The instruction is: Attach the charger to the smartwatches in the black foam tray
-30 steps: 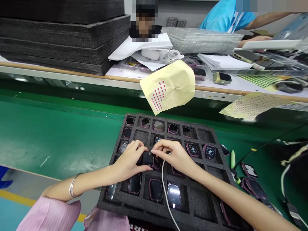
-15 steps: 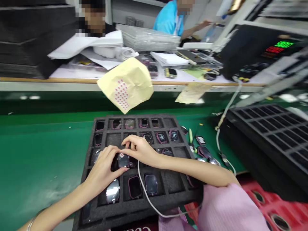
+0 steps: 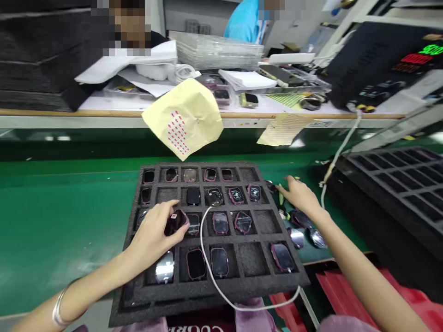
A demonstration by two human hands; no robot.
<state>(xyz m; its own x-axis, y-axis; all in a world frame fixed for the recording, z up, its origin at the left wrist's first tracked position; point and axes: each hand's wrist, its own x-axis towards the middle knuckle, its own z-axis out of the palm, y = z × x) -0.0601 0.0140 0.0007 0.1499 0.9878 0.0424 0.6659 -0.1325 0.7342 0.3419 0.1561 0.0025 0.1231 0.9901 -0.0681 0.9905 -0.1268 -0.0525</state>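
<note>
My left hand grips a smartwatch without a strap, dark-faced and purple-edged with a small red-and-white mark, over the left part of a black foam tray. Several similar watch bodies sit in the tray's compartments, among them a watch with a lit dial. A white cable curves across the tray, its end at a watch in the second row. Right of the tray, my right hand reaches down with thumb and forefinger apart, beside a light-green-handled tool. What lies under the palm is hidden.
More watch parts lie right of the tray on the green bench. Stacked black trays stand at right. A yellow paper hangs from the shelf edge. A person is beyond the shelf.
My right hand has left the watch that both hands were at and moved right, past the tray's edge. My left hand keeps the watch, now tilted. The view has shifted slightly.
</note>
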